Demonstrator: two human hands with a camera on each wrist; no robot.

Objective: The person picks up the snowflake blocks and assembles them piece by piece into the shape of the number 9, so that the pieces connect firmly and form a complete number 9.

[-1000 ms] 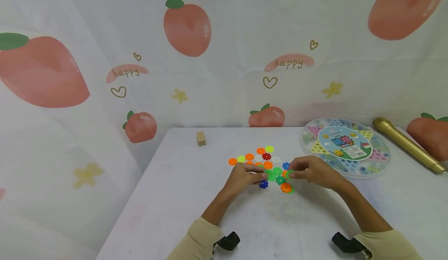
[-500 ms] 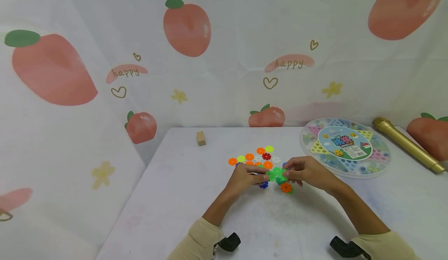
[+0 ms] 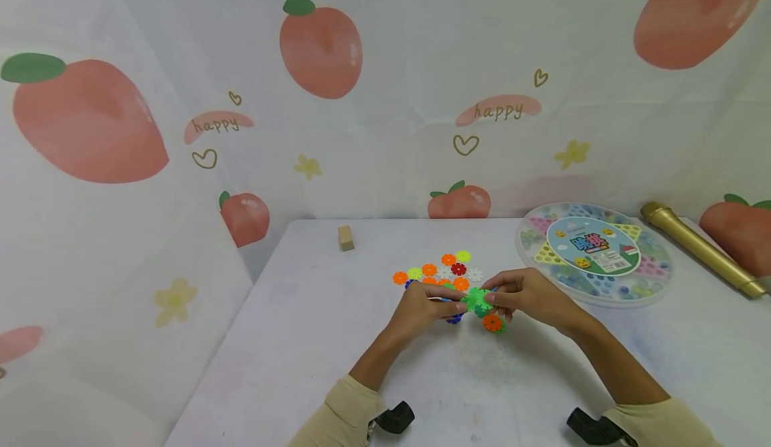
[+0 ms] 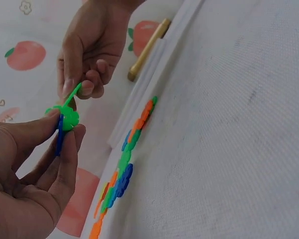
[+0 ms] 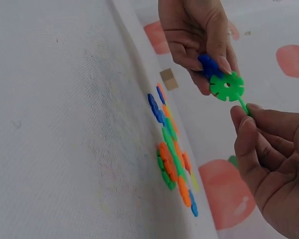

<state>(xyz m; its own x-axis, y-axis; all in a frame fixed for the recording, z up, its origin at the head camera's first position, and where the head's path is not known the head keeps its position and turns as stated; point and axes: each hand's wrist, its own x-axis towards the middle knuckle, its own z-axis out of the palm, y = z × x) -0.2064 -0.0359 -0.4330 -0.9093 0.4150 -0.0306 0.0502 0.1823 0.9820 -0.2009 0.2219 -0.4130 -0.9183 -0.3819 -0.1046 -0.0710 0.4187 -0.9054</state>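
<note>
Working with both hands just above the white table, the person brings small plastic discs together. Left hand: thumb and fingertips pinch a blue disc, with a green disc right against it; those two look joined, though fingers cover part of the contact. Right hand: thumb and finger pinch a second green disc, edge-on to the first and touching its rim near a slot. Can't tell from here whether it's seated.

Job in hand, by my reading: slotting disc into disc. To do it well, line up notch with notch, keep the right-hand disc square to the other one's face, push straight along the slot. Left pinch should stay near the joint so the blue disc doesn't twist loose; too much side force could bend a thin edge or pop the pair apart. A light tug afterwards would check the fit.

More discs lie on the table below and beyond the hands: an orange disc on the near side, a red disc, a white disc and a yellow disc further back. Best keep the wrists above those. Round box and gold microphone sit off to the right, wooden block back left, all apart from the hands.
</note>
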